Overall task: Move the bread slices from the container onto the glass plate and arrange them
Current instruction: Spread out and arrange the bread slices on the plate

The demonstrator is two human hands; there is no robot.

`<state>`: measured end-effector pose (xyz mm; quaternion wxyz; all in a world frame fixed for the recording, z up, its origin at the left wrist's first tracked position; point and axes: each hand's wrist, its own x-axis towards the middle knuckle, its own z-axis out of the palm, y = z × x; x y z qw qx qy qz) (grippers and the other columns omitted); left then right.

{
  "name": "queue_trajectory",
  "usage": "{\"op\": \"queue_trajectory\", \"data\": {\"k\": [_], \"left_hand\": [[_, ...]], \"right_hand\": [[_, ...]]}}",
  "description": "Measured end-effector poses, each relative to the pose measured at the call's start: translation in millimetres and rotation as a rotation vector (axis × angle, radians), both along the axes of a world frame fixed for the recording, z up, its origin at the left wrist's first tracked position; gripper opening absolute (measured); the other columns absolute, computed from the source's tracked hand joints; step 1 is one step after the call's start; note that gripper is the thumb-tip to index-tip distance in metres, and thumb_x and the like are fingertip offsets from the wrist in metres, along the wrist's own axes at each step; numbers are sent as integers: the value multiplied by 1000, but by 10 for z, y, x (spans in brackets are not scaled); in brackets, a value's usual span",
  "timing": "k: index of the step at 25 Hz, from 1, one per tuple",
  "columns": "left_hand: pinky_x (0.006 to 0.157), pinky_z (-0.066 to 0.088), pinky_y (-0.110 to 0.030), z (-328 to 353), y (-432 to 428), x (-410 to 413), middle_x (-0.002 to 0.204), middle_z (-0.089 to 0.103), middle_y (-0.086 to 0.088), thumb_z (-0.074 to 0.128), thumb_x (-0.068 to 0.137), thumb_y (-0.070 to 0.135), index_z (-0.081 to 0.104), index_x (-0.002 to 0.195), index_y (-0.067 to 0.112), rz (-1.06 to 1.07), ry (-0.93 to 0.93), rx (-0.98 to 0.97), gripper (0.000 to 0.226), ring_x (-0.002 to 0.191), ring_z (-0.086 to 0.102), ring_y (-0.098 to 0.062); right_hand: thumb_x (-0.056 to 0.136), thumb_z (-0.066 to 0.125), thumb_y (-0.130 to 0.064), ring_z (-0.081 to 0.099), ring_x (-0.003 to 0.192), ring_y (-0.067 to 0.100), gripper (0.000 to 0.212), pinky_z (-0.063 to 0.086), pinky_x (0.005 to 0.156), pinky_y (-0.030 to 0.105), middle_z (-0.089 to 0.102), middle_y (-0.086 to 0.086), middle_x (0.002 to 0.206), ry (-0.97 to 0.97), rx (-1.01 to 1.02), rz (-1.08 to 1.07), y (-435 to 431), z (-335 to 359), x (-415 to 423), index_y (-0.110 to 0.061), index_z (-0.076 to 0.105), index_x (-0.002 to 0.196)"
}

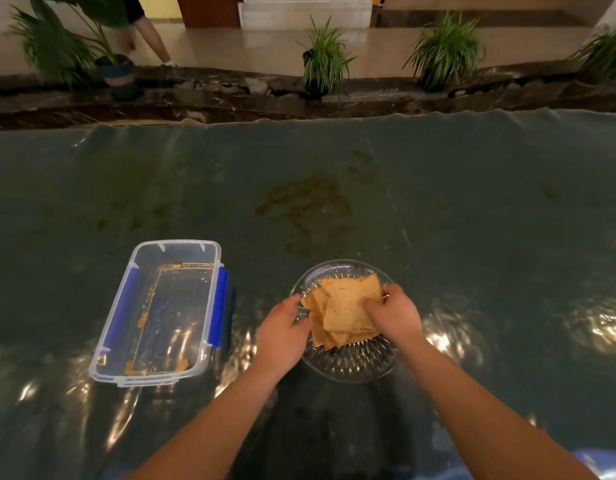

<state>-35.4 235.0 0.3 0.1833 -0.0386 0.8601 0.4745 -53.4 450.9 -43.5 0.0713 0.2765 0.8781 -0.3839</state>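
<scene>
A stack of toasted bread slices (344, 306) lies on the round cut-glass plate (351, 365), fanned out a little to the left. My right hand (393, 313) grips the stack's right edge, thumb on the top slice. My left hand (282, 334) touches the left side of the stack, its fingers bent over the plate's rim. The clear plastic container (154, 313) with blue side clips stands to the left of the plate. It holds only crumbs.
The table (472, 220) is covered with a shiny clear sheet and shows brown stains in the middle. Beyond its far edge run a dark stone ledge (230, 95) and several potted plants. A person's legs (147, 32) are at the back left.
</scene>
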Motion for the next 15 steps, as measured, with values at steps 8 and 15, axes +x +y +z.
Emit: {"op": "queue_trajectory", "data": {"k": [8,15], "left_hand": [[50,49,-9,-199,397,-132,85,77,15,55,87,5,72,102,30,162,-139,211,34,71,71,1],[63,51,-28,-217,393,-238,98,72,8,59,87,17,61,93,36,207,-162,150,21,86,68,-10]], "right_hand": [[73,78,-33,63,93,19,57,57,81,43,64,-3,104,12,-267,9,114,-156,-24,-17,51,121],[70,83,-29,63,96,21,67,57,82,43,62,-1,107,9,-270,-17,43,-154,-52,-14,48,125]]}}
